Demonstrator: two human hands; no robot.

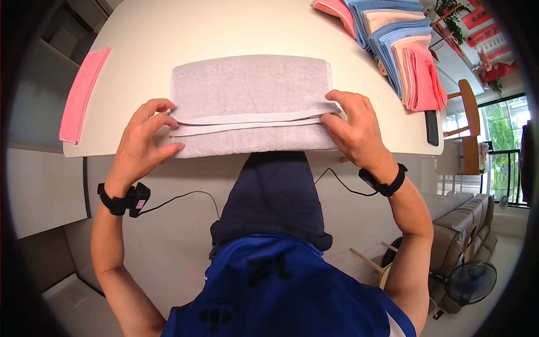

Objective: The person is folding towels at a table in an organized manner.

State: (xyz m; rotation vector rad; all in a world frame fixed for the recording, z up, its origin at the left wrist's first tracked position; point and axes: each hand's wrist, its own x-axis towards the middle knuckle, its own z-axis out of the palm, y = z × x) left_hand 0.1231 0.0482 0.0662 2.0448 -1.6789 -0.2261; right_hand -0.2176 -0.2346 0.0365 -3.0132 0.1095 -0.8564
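Note:
A light grey terry towel (252, 86) lies on the white table before me. Its near part is folded over, and two pale hem edges (252, 123) run side by side across it. At the towel's left edge is my left hand (145, 130), fingers spread, with the thumb resting by the near corner and the fingertips at the hem ends. My right hand (358, 126) is at the right edge, two fingertips apart on either side of the hem ends. Its thumb is hidden, so a grip there cannot be made out.
A folded pink towel (84, 94) lies at the table's (236, 29) left edge. Pink, peach and blue folded towels (400, 50) are piled at the far right, with a black phone (431, 128) near them. Cables run from black wrist straps (124, 200). A fan (471, 282) stands right.

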